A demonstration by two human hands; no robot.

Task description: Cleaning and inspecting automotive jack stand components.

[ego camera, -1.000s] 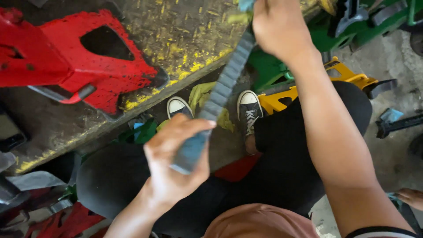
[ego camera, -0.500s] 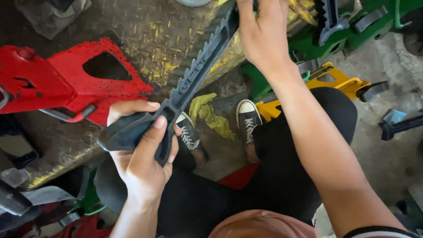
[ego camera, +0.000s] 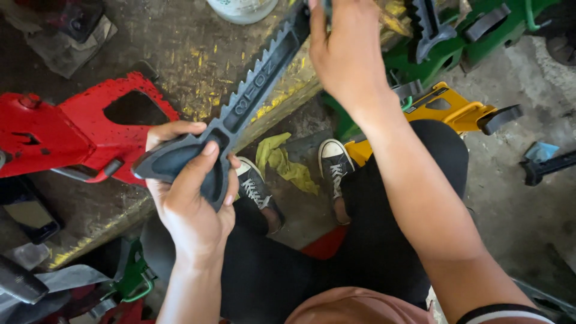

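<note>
At lower centre, the left hand (ego camera: 192, 204) wraps its fingers (ego camera: 201, 168) closed around the smooth, broad handle end of one long dark grey plastic bar with a saw-toothed edge (ego camera: 252, 96). The bar slants up to the top centre, where the right hand (ego camera: 345, 54) grips its far end. Behind, one red perforated metal bracket (ego camera: 66, 129) lies on the scratched, yellow-flecked tabletop (ego camera: 180, 48).

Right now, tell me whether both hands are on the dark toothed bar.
Yes: the left hand wraps its wide handle end, and the right hand grips the dark toothed bar near the top.
</note>
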